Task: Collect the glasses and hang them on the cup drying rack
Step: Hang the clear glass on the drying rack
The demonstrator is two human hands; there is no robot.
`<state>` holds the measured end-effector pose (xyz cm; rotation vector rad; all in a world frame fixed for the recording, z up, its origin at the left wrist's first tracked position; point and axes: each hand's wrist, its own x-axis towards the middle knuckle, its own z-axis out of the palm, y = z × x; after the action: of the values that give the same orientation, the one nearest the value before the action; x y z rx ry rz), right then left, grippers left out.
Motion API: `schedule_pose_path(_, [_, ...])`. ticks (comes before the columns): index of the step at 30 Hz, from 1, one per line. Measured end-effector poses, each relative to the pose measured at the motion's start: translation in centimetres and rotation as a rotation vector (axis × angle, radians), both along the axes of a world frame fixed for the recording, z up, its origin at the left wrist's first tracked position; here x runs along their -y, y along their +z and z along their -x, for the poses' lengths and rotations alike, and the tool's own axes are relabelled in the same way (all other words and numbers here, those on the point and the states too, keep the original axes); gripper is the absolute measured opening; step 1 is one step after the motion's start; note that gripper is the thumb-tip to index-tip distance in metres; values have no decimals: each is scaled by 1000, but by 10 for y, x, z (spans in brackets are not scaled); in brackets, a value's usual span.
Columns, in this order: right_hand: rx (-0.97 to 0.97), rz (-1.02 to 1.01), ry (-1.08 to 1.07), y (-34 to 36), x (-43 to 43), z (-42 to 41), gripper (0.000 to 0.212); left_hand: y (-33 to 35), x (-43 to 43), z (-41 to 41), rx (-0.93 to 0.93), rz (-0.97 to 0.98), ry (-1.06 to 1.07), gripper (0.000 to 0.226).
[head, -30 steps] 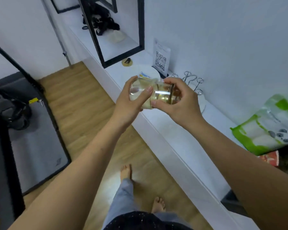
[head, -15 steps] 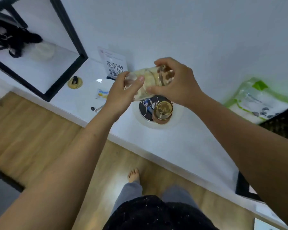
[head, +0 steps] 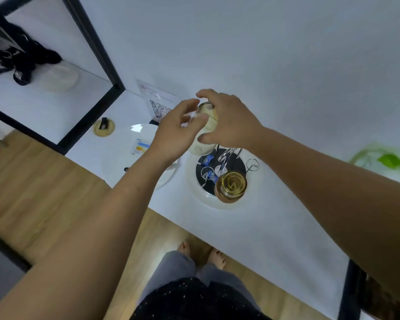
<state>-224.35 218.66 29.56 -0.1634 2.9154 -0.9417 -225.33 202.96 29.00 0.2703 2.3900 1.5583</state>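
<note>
The clear amber-tinted drinking glass (head: 208, 120) is held in the air just above the far-left edge of the cup drying rack (head: 217, 205), a round cream base with a dark mirrored centre and upright looped wire prongs (head: 252, 165). The glass is tilted, and its mouth appears to face down towards the rack. It touches no prong.

Right hand (head: 231, 122): fingers and thumb curl over the glass from above and grip it. Left hand (head: 176, 132): half open, fingertips against the side of the glass. Motion blur prevents confirming whether it grips or only steadies.

Progress: a second glass of the same type (head: 231, 186) hangs upside down on the prong at the near side of the rack. The held glass is not yet hung. Several prongs appear free. Judged step in hand: lowering the glass, mouth down, onto a free prong.

Other items: a white round plate (head: 125, 158) lies left of the rack, a QR-code card (head: 159, 108) stands behind it, and a green packet (head: 389, 160) lies well to its right. No other loose glasses are in view.
</note>
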Motion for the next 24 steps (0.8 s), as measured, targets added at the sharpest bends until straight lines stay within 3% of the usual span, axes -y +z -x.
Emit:
schedule_pose_path(6, [56, -157, 100, -32, 6, 16, 95, -30, 9, 24, 115, 87, -134, 71])
schedule_pose_path(9, [91, -257, 131, -46, 13, 21, 97, -47, 11, 34, 147, 115, -201, 65])
schedule_pose_path(20, [230, -313, 103, -93, 17, 32, 100, -91, 18, 59, 317, 138, -409, 89])
schedule_pose_path(24, [260, -323, 125, -98, 16, 36, 95, -106, 16, 64, 318, 109, -378, 77])
